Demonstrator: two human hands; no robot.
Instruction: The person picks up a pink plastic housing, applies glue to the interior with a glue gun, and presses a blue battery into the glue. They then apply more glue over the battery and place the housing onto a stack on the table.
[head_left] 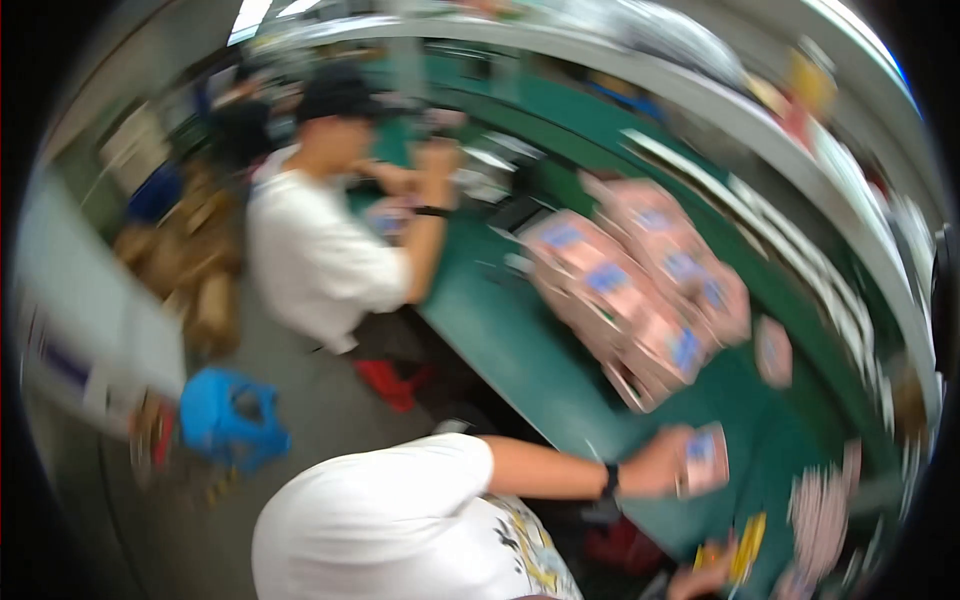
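Note:
My left hand [652, 468], with a dark band at its wrist, reaches over the green table. It is closed on a small pink box [706, 460] with a blue patch on its face. At the lower edge, my right hand [698, 578] is partly cut off and smeared by motion. A yellow tool [748, 549] lies against or just beside its fingers; whether they grip it I cannot make out. To the right, a row of thin pink pieces [818, 515] stands close together, blurred. Farther off, stacked pink boxes [610, 290] with blue patches sit on the table.
A co-worker [330, 220] in a white shirt and dark cap works farther along the green table [500, 350], hands around a pink item. Loaded shelving [640, 65] runs above the table's far side. A blue stool [230, 415] and brown bags [190, 250] are on the floor at left.

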